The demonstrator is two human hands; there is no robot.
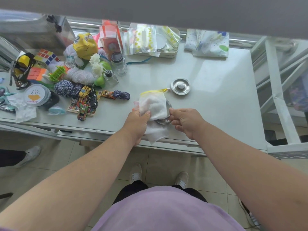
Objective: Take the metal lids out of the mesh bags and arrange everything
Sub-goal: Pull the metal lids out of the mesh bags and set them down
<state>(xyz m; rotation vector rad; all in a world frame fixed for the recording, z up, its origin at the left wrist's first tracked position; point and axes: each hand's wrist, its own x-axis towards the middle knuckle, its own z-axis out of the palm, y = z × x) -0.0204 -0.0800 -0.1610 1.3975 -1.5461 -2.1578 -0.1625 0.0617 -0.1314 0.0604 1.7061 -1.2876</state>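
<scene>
Near the front edge of the pale table, my left hand (139, 120) grips a bunch of white mesh bags (154, 106), the top one with a yellow drawstring rim. My right hand (185, 120) pinches the edge of a round metal lid (164, 121) that sticks out from under the bags. Most of this lid is hidden by mesh and fingers. A second metal lid (180, 87) with a centre knob lies bare on the table just beyond, to the right of the bags.
A heap of toys covers the table's left side: toy cars (86, 100), puzzle cubes (46, 56), yarn, a glass jar (119, 64). A tray of zip bags (151, 41) and folded cloth (210, 43) sit at the back. A white metal rack (281, 90) stands on the right.
</scene>
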